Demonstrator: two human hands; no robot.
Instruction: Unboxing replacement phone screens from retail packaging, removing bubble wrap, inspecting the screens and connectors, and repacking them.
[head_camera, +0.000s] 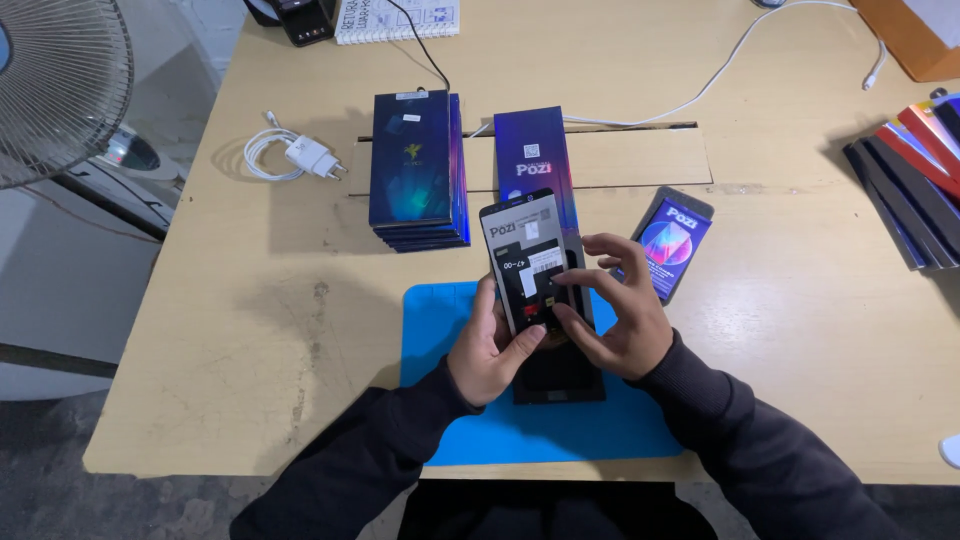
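My left hand (488, 345) grips the lower left edge of a black phone screen panel (530, 255) with white stickers on its back, held tilted above a blue work mat (440, 330). My right hand (615, 320) touches the panel's right side, thumb and fingers spread over its lower part. Under the panel a black flat tray (560, 380) lies on the mat. Just behind stands a long dark blue box (535, 155).
A stack of dark blue boxes (418, 165) sits left of centre. A phone-shaped colourful card (672, 243) lies to the right. A white charger with cable (295, 155) lies at left, a fan (60, 85) far left, and a fanned row of black and red boxes (910, 180) at right.
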